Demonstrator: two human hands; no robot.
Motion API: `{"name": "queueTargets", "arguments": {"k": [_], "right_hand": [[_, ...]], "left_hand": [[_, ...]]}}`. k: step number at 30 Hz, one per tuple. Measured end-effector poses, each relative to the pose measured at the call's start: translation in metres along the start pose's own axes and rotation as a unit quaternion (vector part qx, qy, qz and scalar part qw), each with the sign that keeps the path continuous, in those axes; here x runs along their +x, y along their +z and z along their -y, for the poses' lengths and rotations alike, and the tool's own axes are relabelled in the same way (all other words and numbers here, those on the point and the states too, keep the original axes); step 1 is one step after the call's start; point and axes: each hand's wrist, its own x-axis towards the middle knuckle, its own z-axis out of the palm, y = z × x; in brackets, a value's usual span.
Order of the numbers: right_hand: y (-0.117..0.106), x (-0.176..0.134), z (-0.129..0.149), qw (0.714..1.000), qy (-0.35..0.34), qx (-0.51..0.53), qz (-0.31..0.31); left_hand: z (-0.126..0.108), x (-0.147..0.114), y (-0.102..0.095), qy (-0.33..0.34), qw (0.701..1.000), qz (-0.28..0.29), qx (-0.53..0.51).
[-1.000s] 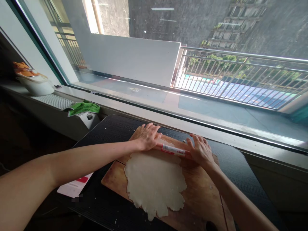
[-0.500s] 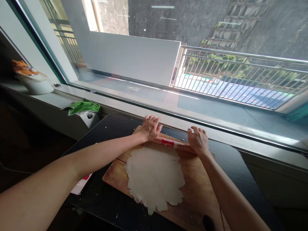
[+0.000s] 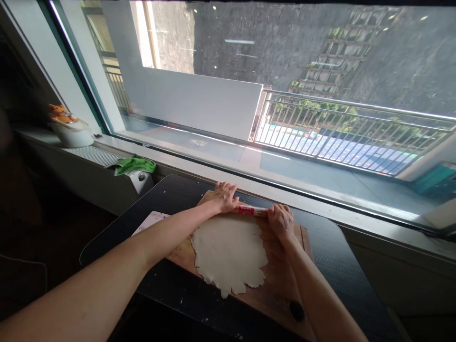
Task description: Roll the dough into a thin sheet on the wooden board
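A wooden rolling pin (image 3: 252, 210) with a red-and-white label lies across the far edge of a large, thin sheet of dough (image 3: 230, 251). My left hand (image 3: 225, 197) holds the pin's left end, palm over it and fingers reaching beyond. Around the right end, my right hand (image 3: 281, 221) is closed with bent fingers. Both pin ends are hidden under the hands. The dough is pale and flat with a ragged near edge, spread on a wooden board (image 3: 276, 289) that has a dark oval hole near its front right.
The board rests on a black table (image 3: 331, 266) against a window. A phone with a lit screen (image 3: 151, 219) lies left of the board, partly behind my left forearm. On the ledge at left are a green cloth (image 3: 137, 164) and a white bucket (image 3: 73, 134) with an orange toy.
My right hand has moved inward along the rolling pin, nearer to my left hand, and its fingers are more bent. The camera view has tilted up slightly, and more of the phone shows.
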Motion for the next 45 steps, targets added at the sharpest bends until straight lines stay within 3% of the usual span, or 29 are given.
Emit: {"name": "queueTargets", "arguments": {"k": [5,10,16,20,24,26,29,32,34,38,40,42,45], "right_hand": [[-0.012,0.002,0.01,0.998,0.009,-0.061,0.031],[-0.03,-0.019,0.013,0.993,-0.038,-0.085,0.068],[-0.042,-0.029,0.021,0.987,0.066,-0.029,0.145],[-0.039,-0.029,0.021,0.99,0.075,-0.007,0.118],[-0.031,-0.031,0.018,0.994,0.027,-0.005,0.109],[-0.027,-0.02,0.017,0.99,0.039,0.005,0.139],[-0.023,0.011,0.015,0.978,0.097,0.024,0.181],[-0.022,0.029,0.014,0.975,0.121,0.028,0.185],[-0.022,0.02,0.014,0.977,0.108,0.024,0.182],[-0.022,-0.024,0.014,0.99,-0.005,-0.008,0.138],[-0.022,-0.031,0.012,0.991,-0.044,-0.019,0.122],[-0.019,-0.016,0.01,0.99,-0.021,-0.011,0.14],[-0.012,0.027,0.007,0.986,0.058,0.01,0.157]], "left_hand": [[0.001,-0.002,0.004,0.01,1.0,-0.025,0.016],[0.008,-0.002,0.004,0.02,1.0,0.009,0.008],[0.01,0.003,0.0,0.019,0.997,0.079,0.003],[0.008,-0.02,-0.006,0.064,0.997,0.053,-0.006],[0.008,-0.037,-0.008,0.125,0.992,0.014,-0.019],[0.009,-0.027,-0.006,0.106,0.994,0.009,-0.016],[0.01,0.005,-0.001,0.027,0.999,0.034,-0.009],[0.009,0.025,0.0,-0.035,0.997,0.068,-0.004],[0.01,0.017,-0.001,-0.029,0.996,0.078,-0.008],[0.011,-0.025,-0.002,0.034,0.997,0.065,-0.011],[0.011,-0.031,-0.003,0.041,0.997,0.066,-0.008],[0.01,-0.017,-0.004,0.018,0.996,0.083,-0.008],[0.008,0.024,-0.003,-0.048,0.993,0.11,-0.005]]}}
